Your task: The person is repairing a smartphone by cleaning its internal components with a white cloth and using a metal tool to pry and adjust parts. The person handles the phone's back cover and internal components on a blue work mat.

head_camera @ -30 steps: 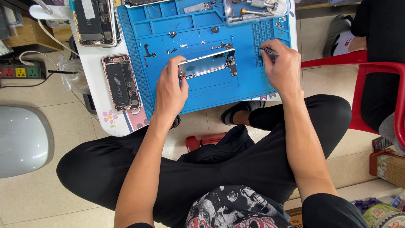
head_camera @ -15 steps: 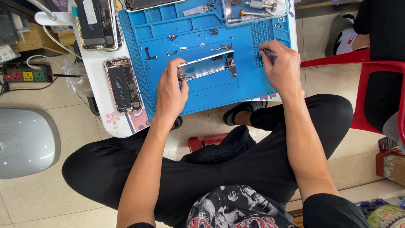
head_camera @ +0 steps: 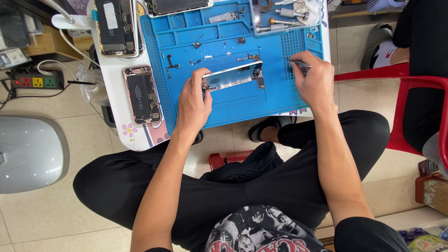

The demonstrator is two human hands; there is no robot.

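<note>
On the blue mat (head_camera: 233, 105) near the bench's front edge, the left hand (head_camera: 193, 105) held the open phone (head_camera: 232, 76) as before. The right hand (head_camera: 317, 84) pinched thin tweezers (head_camera: 298, 64), barely moved, so work seemed paused.

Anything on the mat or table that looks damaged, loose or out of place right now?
Nothing looks spilled or broken. The left hand steadies the phone frame on the blue mat; the right hand holds a thin metal tool. Small loose parts lie scattered on the mat, and an opened phone sits close to the table's left edge.
</note>
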